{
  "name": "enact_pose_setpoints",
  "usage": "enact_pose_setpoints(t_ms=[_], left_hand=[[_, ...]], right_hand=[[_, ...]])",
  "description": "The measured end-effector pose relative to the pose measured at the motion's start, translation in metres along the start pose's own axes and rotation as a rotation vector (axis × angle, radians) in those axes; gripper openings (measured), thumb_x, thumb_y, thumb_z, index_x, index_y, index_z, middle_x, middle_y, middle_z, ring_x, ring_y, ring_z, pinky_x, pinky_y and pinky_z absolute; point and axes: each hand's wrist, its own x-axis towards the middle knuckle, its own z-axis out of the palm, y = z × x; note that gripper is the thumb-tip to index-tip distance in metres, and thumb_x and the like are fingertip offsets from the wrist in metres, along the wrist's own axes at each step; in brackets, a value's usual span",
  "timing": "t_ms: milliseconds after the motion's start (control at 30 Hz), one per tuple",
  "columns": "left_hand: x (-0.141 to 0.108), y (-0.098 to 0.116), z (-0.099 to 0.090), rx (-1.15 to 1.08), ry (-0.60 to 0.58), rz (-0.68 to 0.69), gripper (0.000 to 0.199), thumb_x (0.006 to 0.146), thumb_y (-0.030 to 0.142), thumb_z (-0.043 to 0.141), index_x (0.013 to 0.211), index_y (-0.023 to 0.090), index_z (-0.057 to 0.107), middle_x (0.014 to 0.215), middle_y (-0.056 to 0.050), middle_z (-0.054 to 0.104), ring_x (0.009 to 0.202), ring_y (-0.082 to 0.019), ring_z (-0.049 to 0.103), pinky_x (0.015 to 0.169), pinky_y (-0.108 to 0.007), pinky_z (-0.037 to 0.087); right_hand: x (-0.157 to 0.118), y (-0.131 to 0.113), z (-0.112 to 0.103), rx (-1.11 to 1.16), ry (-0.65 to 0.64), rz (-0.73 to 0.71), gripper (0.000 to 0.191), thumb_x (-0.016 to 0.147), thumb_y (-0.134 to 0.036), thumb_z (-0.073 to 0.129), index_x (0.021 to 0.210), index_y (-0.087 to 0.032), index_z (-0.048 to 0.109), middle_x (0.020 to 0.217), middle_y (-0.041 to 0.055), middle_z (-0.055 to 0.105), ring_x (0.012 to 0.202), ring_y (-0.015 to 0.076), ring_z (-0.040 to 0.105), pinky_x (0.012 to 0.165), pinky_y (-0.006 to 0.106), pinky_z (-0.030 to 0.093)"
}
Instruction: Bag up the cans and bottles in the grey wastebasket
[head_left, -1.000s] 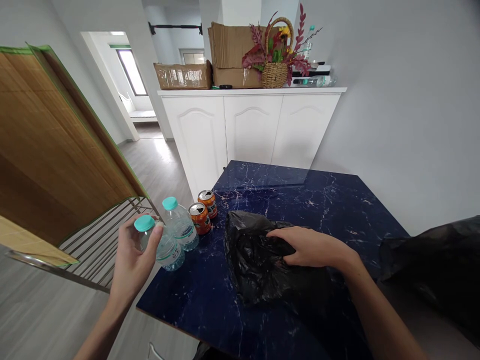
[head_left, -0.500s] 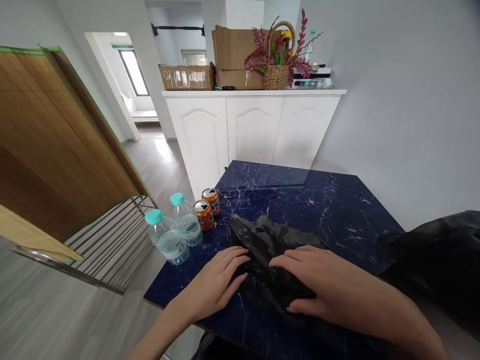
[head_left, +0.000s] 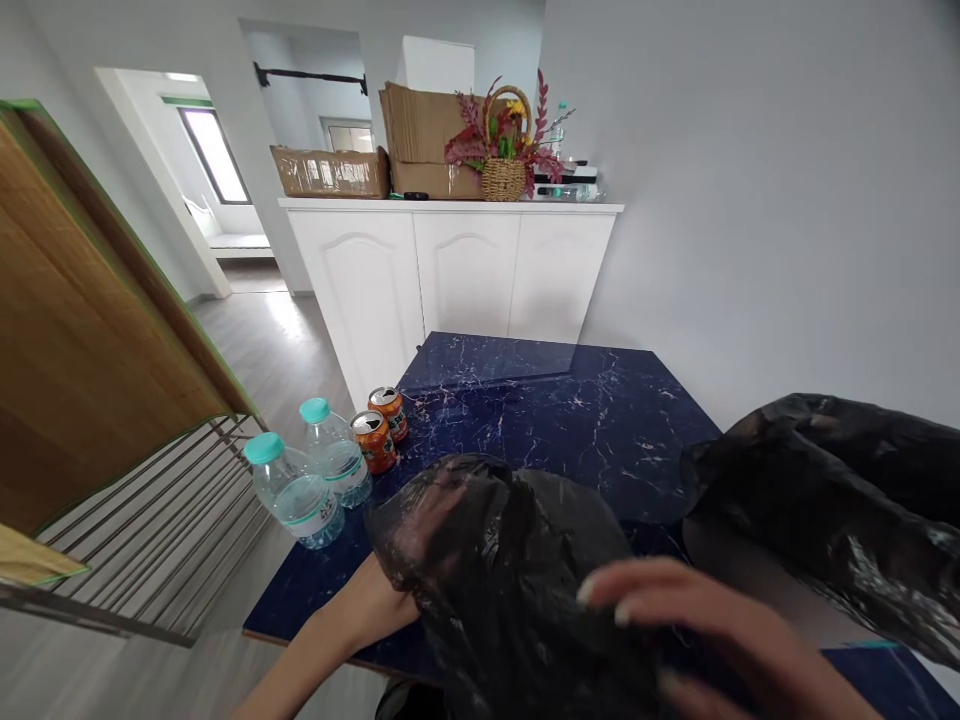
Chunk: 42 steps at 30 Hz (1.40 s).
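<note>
A thin black plastic bag (head_left: 517, 570) lies bunched over the near part of the dark blue marbled table (head_left: 540, 410). My left hand (head_left: 427, 520) is inside or beneath the bag and shows faintly through the film; its fingers are too blurred to read. Over the bag's right side, my right hand (head_left: 697, 620) has its fingers apart, smeared by motion, with nothing in them. Two clear bottles with teal caps, one nearer (head_left: 304, 505) and one farther (head_left: 337, 460), stand at the table's left edge beside two orange cans (head_left: 375, 445) (head_left: 390, 412).
Another black plastic bag (head_left: 825, 490) bulges at the right of the table. A metal rack (head_left: 157, 560) with a brown mat stands left. Behind the table, a white cabinet (head_left: 472, 270) holds cardboard boxes (head_left: 330, 172) and a flower basket (head_left: 502, 180).
The black bag has been spread and raised, and now covers my left hand. My right hand has moved right and down, off the bunched film. The view has shifted right.
</note>
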Motion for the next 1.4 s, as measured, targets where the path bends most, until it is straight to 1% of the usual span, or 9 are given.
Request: enact_pose_setpoints(t_ms=[100,300,400,600,733,933,1067,1200,1400], left_hand=[[-0.007,0.005,-0.007,-0.031,0.016,-0.054,0.072,0.109,0.035,0.055,0.173,0.035,0.022,0.179,-0.006,0.026,0.164,-0.036,0.028,0.134,-0.057,0.027],[-0.026,0.008,-0.017,-0.082,-0.063,-0.118,0.071,0.110,0.037,0.052,0.174,0.033,0.021,0.174,-0.008,0.040,0.160,-0.036,0.038,0.131,-0.053,0.036],[-0.033,0.006,-0.017,-0.080,-0.141,-0.093,0.064,0.112,0.032,0.048,0.172,0.034,0.028,0.172,-0.006,0.044,0.157,-0.032,0.044,0.129,-0.047,0.040],[-0.032,-0.006,0.006,-0.111,-0.203,-0.081,0.058,0.111,0.043,0.052,0.167,0.034,0.041,0.173,-0.005,0.042,0.158,-0.036,0.042,0.131,-0.054,0.032],[-0.027,-0.020,0.025,-0.141,-0.278,-0.083,0.061,0.110,0.042,0.053,0.169,0.035,0.038,0.172,-0.004,0.042,0.160,-0.036,0.037,0.132,-0.055,0.029],[-0.023,-0.037,0.033,-0.120,-0.334,-0.068,0.069,0.107,0.036,0.055,0.172,0.034,0.030,0.171,-0.004,0.044,0.160,-0.034,0.038,0.133,-0.056,0.028],[-0.013,-0.031,0.023,-0.085,-0.239,-0.062,0.065,0.110,0.034,0.047,0.172,0.031,0.028,0.178,-0.005,0.030,0.162,-0.032,0.033,0.134,-0.055,0.022],[-0.004,-0.029,0.018,-0.035,-0.201,-0.041,0.064,0.107,0.024,0.048,0.170,0.030,0.035,0.175,-0.006,0.038,0.160,-0.031,0.038,0.134,-0.054,0.024],[0.001,-0.025,0.007,-0.133,-0.126,-0.056,0.066,0.100,0.024,0.061,0.164,0.028,0.045,0.170,-0.012,0.046,0.157,-0.035,0.042,0.131,-0.058,0.032]], right_hand=[[0.018,0.029,-0.001,-0.219,0.153,0.263,0.039,0.111,-0.044,0.052,0.149,-0.039,0.060,0.159,0.0054,0.059,0.146,0.0284,0.057,0.120,0.048,0.051],[0.043,0.105,0.029,-0.500,-0.205,0.447,0.069,0.106,-0.067,0.049,0.167,-0.036,0.041,0.178,0.0032,0.027,0.165,0.0369,0.020,0.133,0.065,0.021],[0.037,0.116,0.033,-0.452,-0.266,0.391,0.063,0.107,-0.064,0.047,0.164,-0.037,0.046,0.175,0.0033,0.037,0.161,0.0354,0.034,0.129,0.060,0.034],[0.037,0.135,0.005,-0.485,0.147,0.505,0.052,0.107,-0.055,0.043,0.149,-0.028,0.058,0.152,0.0130,0.063,0.133,0.0340,0.064,0.104,0.052,0.055],[0.047,0.158,0.001,-0.386,0.076,0.570,0.051,0.095,-0.056,0.061,0.133,-0.023,0.067,0.121,0.0134,0.076,0.108,0.0309,0.073,0.087,0.043,0.058],[0.051,0.155,0.009,-0.350,0.044,0.479,0.021,0.085,-0.043,0.068,0.079,-0.025,0.060,0.075,-0.0008,0.068,0.072,0.0189,0.063,0.065,0.030,0.047],[0.049,0.147,-0.017,-0.452,0.277,0.458,0.008,0.084,-0.032,0.055,0.085,-0.026,0.049,0.076,-0.0015,0.058,0.073,0.0196,0.057,0.071,0.033,0.044],[0.046,0.143,-0.042,-0.525,0.485,0.384,0.011,0.083,-0.034,0.055,0.090,-0.027,0.050,0.107,0.0080,0.068,0.100,0.0272,0.067,0.089,0.040,0.050],[0.036,0.126,-0.041,-0.138,0.164,0.610,0.055,0.090,-0.061,0.071,0.129,-0.030,0.048,0.134,0.0131,0.071,0.121,0.0313,0.071,0.096,0.041,0.060]])
